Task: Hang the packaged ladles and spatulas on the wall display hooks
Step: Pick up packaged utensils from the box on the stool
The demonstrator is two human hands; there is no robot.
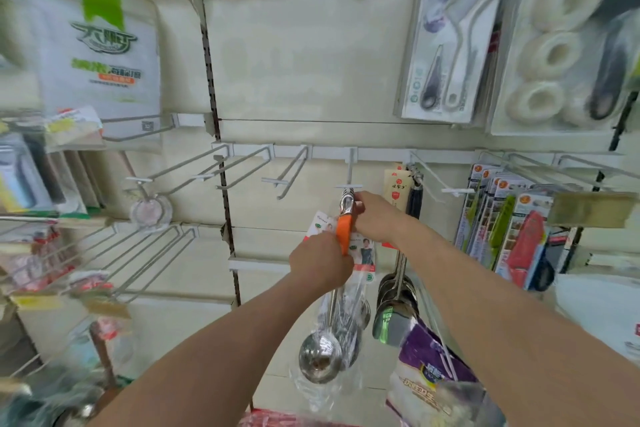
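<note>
Just under the tip of the hook (350, 170), the packaged ladle (317, 360), likely stiff, bottom-heavy and slippery, is gripped at its orange handle (344, 234) by the left hand (320, 262), its top pinched by the right hand (375, 217).

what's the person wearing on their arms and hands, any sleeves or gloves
Nothing worn that shows. The left hand and right hand have no gloves, and neither wrist has a watch or band. The left forearm and right forearm are uncovered to the frame edge, no sleeve in view. Too blurred to tell rings.
</note>
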